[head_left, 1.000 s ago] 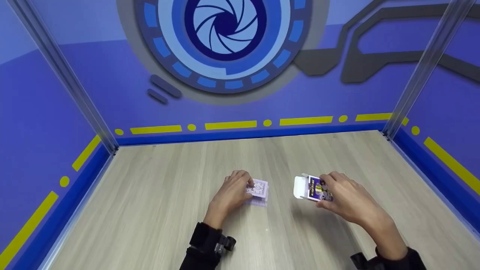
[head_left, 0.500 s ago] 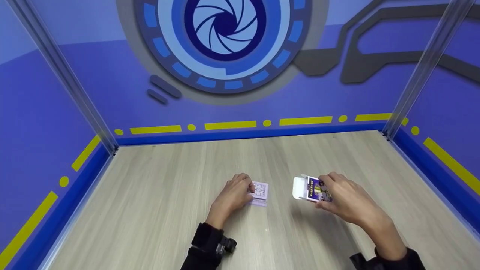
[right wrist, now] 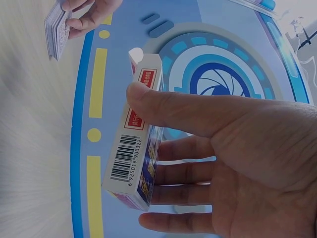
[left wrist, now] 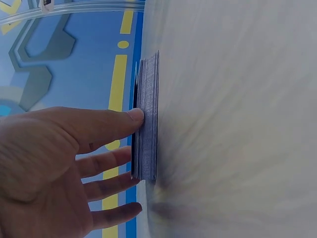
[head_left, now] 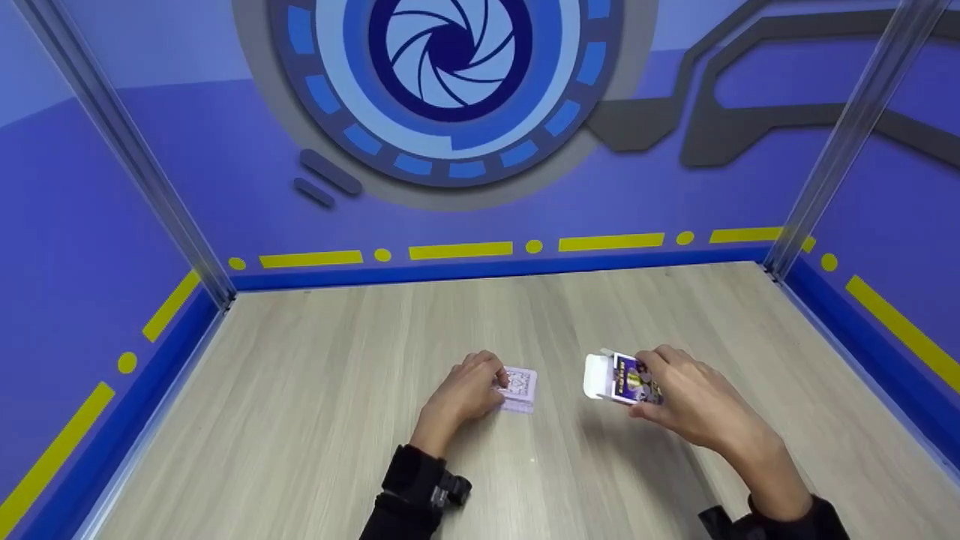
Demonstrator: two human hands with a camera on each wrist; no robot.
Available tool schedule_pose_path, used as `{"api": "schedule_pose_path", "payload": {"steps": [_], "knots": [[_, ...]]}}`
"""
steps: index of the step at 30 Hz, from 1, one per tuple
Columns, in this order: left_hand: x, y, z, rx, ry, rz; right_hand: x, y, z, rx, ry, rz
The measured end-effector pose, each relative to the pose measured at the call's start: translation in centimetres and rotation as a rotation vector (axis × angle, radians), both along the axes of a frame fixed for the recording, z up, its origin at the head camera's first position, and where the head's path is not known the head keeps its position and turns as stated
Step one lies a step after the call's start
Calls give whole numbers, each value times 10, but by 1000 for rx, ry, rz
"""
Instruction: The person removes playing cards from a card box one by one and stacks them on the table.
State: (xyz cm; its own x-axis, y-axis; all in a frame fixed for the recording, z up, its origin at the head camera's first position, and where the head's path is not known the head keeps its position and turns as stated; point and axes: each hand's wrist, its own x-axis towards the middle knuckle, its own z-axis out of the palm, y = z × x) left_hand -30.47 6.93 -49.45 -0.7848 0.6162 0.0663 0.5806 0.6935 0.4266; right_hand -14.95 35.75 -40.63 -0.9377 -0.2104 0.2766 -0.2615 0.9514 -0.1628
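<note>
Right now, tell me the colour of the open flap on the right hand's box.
The flap is white, seen best in the head view.

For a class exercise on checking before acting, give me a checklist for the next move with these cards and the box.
1. Left grip holds card deck: ok.
2. Right grip holds box: ok.
3. Box flap open: ok.
4. Flap end faces deck: ok.
5. Deck inside box: not ok, they are apart.
6. Box interior empty: cannot tell, hidden.

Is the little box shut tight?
No, the box in the person's right hand has its white flap sticking out open.
</note>
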Motion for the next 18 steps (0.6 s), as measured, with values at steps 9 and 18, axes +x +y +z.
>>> {"api": "schedule_pose_path", "payload": {"steps": [9, 18], "knots": [[0, -1, 1, -5, -15, -2, 1, -1, 0, -7, -2, 4], [3, 0, 14, 45, 20, 23, 1, 0, 0, -8, 1, 7]]}}
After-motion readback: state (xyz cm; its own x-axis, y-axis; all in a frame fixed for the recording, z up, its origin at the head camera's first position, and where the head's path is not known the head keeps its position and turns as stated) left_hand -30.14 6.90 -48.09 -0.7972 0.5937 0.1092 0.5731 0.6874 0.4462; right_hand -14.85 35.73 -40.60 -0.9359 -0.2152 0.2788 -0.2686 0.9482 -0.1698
